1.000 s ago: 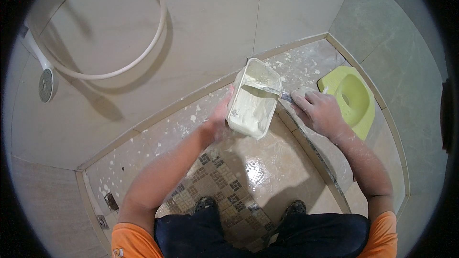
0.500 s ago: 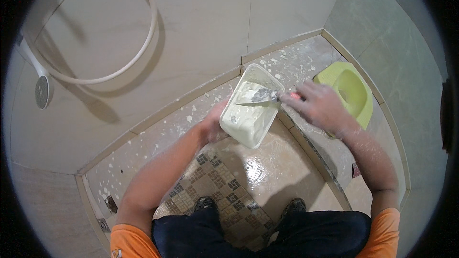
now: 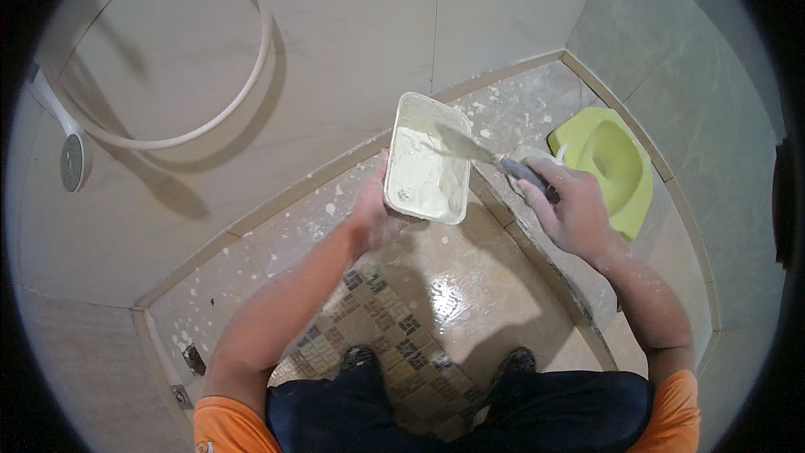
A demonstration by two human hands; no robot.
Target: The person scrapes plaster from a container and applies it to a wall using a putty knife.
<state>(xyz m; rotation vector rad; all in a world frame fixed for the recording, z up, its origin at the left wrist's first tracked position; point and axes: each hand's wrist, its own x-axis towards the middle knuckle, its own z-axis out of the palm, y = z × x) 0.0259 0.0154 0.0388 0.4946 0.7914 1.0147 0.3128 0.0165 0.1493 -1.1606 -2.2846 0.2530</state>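
- Tub (image 3: pixel 430 111) of paste (image 3: pixel 426 169): left hand (image 3: pixel 377 211) holds its left side.
- Scraper (image 3: pixel 480 152): right hand (image 3: pixel 575 208) grips handle (image 3: pixel 521 172), right of tub; long axis slants left over tub.

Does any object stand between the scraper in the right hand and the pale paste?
No, nothing visible stands in between. The right hand holds the scraper with its blurred blade across the right rim of the tub, over or in the pale paste; I cannot tell which. The left hand holds the tub's left side.
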